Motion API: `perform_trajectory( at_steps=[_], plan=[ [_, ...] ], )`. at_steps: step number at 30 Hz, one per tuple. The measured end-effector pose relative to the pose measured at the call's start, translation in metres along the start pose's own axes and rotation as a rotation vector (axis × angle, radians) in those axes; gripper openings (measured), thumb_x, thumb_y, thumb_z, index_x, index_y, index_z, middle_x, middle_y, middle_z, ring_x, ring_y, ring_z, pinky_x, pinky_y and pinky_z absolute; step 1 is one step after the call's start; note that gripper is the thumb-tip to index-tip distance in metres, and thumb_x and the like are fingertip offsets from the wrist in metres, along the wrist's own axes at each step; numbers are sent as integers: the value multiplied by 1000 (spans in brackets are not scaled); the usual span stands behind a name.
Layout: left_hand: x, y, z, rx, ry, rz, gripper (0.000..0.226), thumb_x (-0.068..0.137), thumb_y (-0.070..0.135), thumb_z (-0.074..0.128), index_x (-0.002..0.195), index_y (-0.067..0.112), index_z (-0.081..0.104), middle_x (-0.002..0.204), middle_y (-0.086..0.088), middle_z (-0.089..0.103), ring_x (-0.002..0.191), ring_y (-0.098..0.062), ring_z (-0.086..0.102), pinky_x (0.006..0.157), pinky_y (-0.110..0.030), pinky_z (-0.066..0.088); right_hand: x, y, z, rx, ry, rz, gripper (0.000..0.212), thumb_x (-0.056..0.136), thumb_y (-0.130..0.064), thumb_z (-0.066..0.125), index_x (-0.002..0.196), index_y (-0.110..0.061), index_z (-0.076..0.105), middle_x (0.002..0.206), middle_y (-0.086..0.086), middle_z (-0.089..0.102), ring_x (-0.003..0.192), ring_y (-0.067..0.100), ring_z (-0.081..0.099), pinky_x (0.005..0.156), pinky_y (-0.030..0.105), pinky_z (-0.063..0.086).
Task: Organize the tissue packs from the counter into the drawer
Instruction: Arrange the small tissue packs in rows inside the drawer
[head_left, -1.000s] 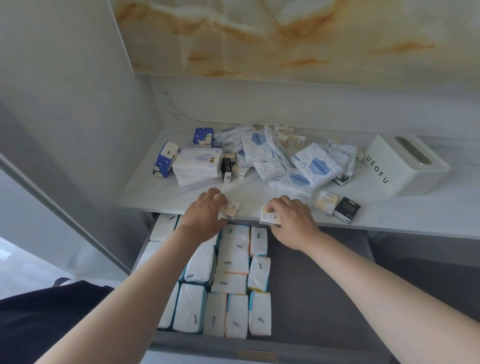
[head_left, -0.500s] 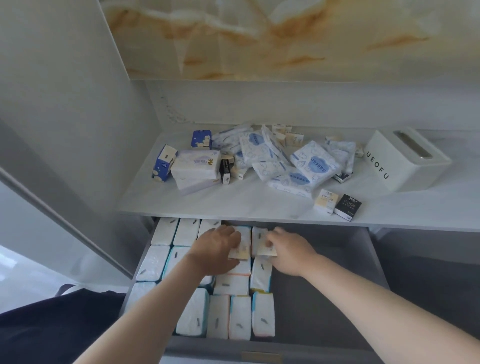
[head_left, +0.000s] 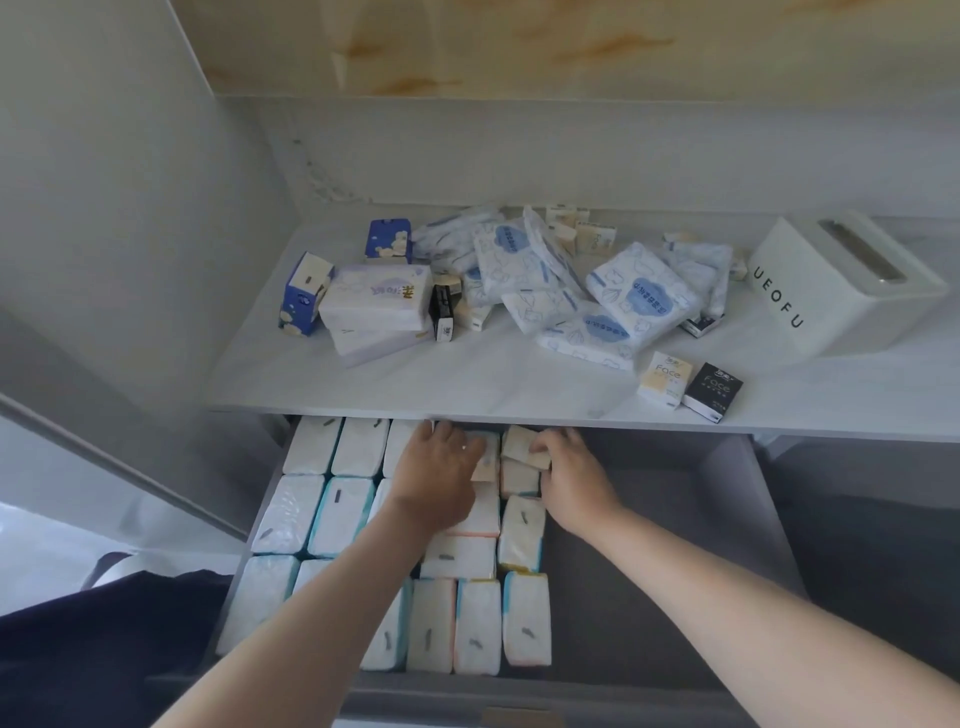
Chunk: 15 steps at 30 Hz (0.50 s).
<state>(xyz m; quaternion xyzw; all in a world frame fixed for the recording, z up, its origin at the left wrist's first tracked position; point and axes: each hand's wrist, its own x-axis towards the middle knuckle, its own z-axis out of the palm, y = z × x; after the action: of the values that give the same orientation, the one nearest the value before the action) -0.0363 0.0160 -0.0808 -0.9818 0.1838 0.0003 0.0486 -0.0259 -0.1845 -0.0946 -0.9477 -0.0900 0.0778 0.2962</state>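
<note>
At the back of the drawer (head_left: 649, 545), just under the table (head_left: 467, 376) edge, fingers of the right hand (head_left: 571, 475) pinch a cream pack (head_left: 523, 448). Fingers of the left hand (head_left: 439, 475) curl over a second pack (head_left: 487, 465) (mostly hidden) beside it. Other packs (head_left: 641, 299) lie heaped on the table.

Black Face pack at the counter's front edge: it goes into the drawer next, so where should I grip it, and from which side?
Come from above and the front. The black Face pack lies printed face up, with the cream Face pack close beside its left side. So pinch its near and far edges, which look free, probably with the thumb on the near one.
</note>
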Motion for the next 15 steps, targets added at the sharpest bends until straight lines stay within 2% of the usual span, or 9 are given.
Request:
perform_trajectory(
  at_steps=[2, 4, 8, 10, 13, 15],
  plan=[
    [-1, 1, 1, 16, 2, -17, 34, 61, 21, 65, 95, 15, 64, 81, -6, 64, 82, -28, 57, 82, -37, 40, 2, -2, 1, -18, -6, 23, 45, 84, 7, 52, 124, -15, 53, 133, 5, 47, 113, 27, 55, 92, 32, 47],
    [0, 1, 0, 53, 11, -56, 34, 60, 16, 68, 93, 14, 67, 80, -6, 64, 79, -28, 58, 80, -37, 44, 4, -3, 0, -28, -8, 18, 50, 82, 10, 52, 126, -14, 53, 133, 4, 50, 115, 25, 55, 94, 31, 46],
    [1, -2, -2, 32, 60, -120, 42, 41, -2, 79, 81, 9, 71, 76, -9, 65, 69, -29, 62, 61, -34, 52, 1, -6, 3, 24, 15, -51, 46, 84, 10, 56, 125, -11, 61, 133, 5, 50, 115, 22, 55, 93, 18, 38],
    [0, -6, -1, -24, 66, -120, 45, 41, -6, 78, 83, 8, 71, 78, -8, 66, 70, -29, 63, 59, -34, 52, -1, -6, 7, 54, 54, -35, 42, 87, 7, 58, 124, -11, 63, 132, 5, 47, 114, 21, 55, 93, 15, 37],
    [-1, -12, 6, -91, 34, -6, 50, 46, -6, 78, 91, 14, 72, 89, -4, 68, 77, -26, 63, 67, -35, 54, -1, -6, 8, 81, 86, 18, 37, 88, 2, 62, 121, -14, 63, 131, 3, 48, 114, 20, 56, 92, 13, 35],
    [-2, -12, 8, -124, -11, 51, 54, 59, -2, 76, 109, 18, 70, 109, -4, 67, 93, -25, 64, 78, -36, 54, 0, -8, 6, 78, 67, 16, 34, 87, -1, 64, 119, -13, 64, 130, 3, 51, 114, 19, 56, 91, 14, 36]
  ],
)
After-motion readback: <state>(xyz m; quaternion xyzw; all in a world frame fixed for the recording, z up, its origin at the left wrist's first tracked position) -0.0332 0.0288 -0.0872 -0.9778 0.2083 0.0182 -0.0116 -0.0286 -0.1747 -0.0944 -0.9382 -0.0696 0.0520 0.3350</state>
